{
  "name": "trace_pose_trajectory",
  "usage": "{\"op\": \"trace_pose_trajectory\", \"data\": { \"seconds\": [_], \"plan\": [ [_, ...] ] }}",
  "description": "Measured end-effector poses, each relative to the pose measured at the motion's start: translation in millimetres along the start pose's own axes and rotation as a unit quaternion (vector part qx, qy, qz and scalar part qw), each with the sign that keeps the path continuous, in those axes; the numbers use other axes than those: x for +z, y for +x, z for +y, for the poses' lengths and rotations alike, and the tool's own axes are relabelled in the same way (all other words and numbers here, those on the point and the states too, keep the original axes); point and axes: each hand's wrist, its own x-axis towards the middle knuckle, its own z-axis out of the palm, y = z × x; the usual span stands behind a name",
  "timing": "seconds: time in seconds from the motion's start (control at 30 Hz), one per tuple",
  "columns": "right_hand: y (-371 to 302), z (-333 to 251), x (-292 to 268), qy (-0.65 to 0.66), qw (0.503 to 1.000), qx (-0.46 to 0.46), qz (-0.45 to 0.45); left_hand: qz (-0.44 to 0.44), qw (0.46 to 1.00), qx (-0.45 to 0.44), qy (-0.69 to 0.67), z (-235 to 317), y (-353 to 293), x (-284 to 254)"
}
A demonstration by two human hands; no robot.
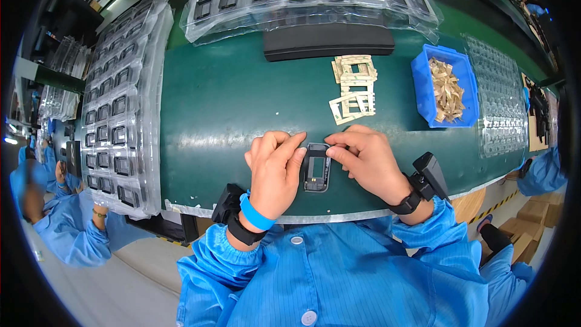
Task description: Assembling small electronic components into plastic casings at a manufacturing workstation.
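A small dark grey plastic housing (316,183) with a rectangular window lies on the green bench mat in front of me. My left hand (273,166) is closed, its thumb and index fingertips at the housing's upper left edge. At the upper right corner, the thumb and index finger of my right hand (365,160) pinch the housing. Whether a thin piece sits between the fingertips cannot be made out. Beyond my hands lies a loose pile of cream-coloured frame-shaped adhesive pieces (357,86), some overlapping at angles.
A blue bin (425,94) of tan paper strips stands to the right, beside clear plastic trays (496,103). Stacked clear trays of black housings stand at left (109,109) and at the back (272,9). A black flat block (330,42) lies before the back trays. Co-workers sit on both sides.
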Motion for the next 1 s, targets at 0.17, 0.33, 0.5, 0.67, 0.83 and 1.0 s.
{"op": "trace_pose_trajectory", "data": {
  "seconds": [0.17,0.33,0.5,0.67,0.83,1.0],
  "plan": [
    [0,1,3,-0.052,0.997,-0.052,0.025,0.015,1.000,-0.003,0.004,1,1,4],
    [-1,-5,6,-0.066,0.995,-0.057,0.039,0.010,1.000,-0.004,0.004,1,3,4],
    [0,-5,11,-0.075,0.994,-0.058,0.047,0.019,0.999,0.019,0.020,2,5,5],
    [1,-5,17,-0.113,0.986,-0.091,0.081,0.067,0.984,0.103,0.129,11,7,10],
    [2,-7,15,-0.149,0.976,-0.119,0.102,0.075,0.982,0.107,0.139,14,8,12],
    [-2,-1,13,-0.130,0.980,-0.109,0.107,0.085,0.990,0.070,0.087,16,-4,6]
  ]
}}
